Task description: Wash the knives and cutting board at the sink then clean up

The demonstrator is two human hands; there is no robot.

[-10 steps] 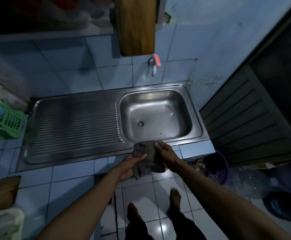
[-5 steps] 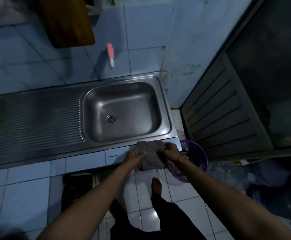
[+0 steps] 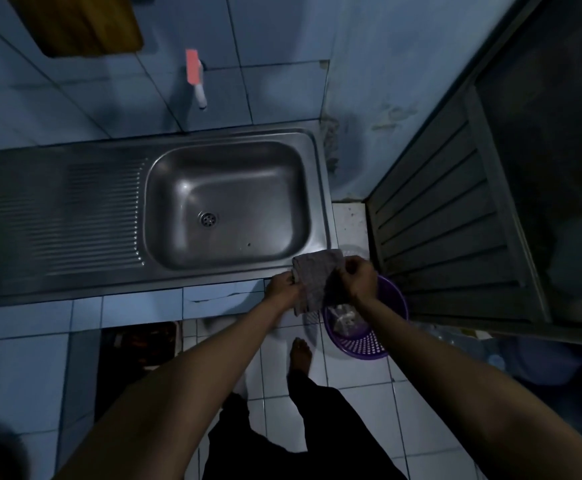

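Observation:
I hold a grey cloth [image 3: 313, 278] in both hands, just past the front right corner of the steel sink [image 3: 322, 188]. My left hand [image 3: 282, 287] grips its left edge and my right hand [image 3: 360, 277] is clenched on its right side. The sink basin holds nothing but its drain [image 3: 208, 219]. A wooden cutting board [image 3: 81, 24] hangs on the tiled wall at the upper left. No knives show.
A tap with a pink handle [image 3: 196, 77] sticks out of the wall above the basin. A purple plastic basket [image 3: 362, 336] stands on the floor under my right hand. A louvred grey door [image 3: 455, 230] is at the right. My bare foot [image 3: 301, 351] is on white tiles.
The view has swung right, so sink and board slid left in frame. Both hands with the cloth shifted right past the sink corner, above the purple basket.

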